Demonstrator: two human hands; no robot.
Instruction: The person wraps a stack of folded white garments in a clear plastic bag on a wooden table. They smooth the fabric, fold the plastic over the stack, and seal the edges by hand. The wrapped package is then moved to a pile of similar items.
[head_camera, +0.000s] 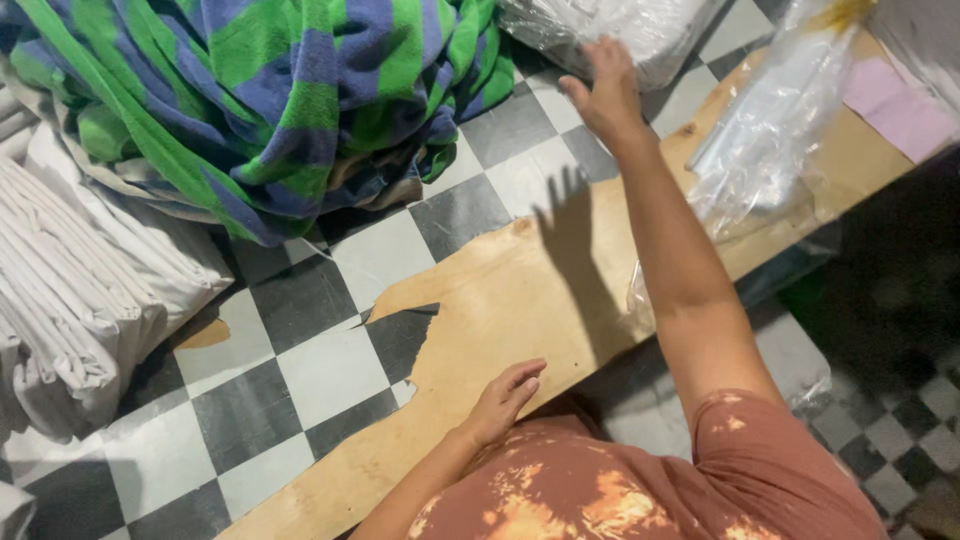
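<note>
- While the right hand (603, 92) stretches far across the desk (330, 375), its fingers spread in a wide, empty grip, it reaches the near edge of a clear plastic-wrapped bundle (610, 25) of white cloth at the top of the frame; whether the fingertips actually touch the wrap cannot be told.
- Close to the body, the left hand (503, 398) rests palm down on the bare wooden strip (500, 300) where the desk's black-and-white chequered covering is torn away; its fingers lie loosely curled, holding nothing.
- A crumpled clear plastic bag (770, 130) lies just right of the outstretched forearm, on the wooden edge of the desk.
- A heaped green-and-blue striped towel (270, 90) fills the upper left, well apart from both hands.
- A stack of folded white sheets (80, 290) sits along the left edge.
- A pink sheet of paper (895, 105) lies at the far right corner of the wood.
- A rust-coloured, bleach-mottled shirt (640, 490) shows at the bottom.
</note>
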